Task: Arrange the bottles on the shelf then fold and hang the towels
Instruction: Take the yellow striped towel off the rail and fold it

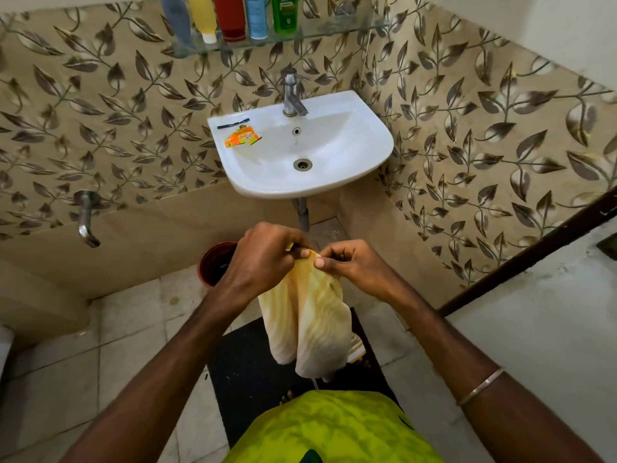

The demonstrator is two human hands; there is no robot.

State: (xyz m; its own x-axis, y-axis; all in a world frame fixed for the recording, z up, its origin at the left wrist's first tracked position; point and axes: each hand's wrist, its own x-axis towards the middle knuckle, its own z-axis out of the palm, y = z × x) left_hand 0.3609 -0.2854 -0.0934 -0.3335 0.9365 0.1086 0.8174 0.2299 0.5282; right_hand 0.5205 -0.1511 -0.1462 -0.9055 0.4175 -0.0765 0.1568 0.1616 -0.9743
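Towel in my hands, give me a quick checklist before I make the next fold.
1. Both hands grip the towel: ok, left hand and right hand pinch its top edge.
2. Towel clear of the floor: ok, it hangs above the black mat.
3. Corners matched: cannot tell, cloth is bunched.
4. Bottles on the glass shelf: ok, standing in a row.
5. Hanging rail: cannot tell, none in view.

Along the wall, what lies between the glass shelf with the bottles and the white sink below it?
In the head view, only the chrome tap stands between the glass shelf and the sink; the rest is bare leaf-patterned tile.
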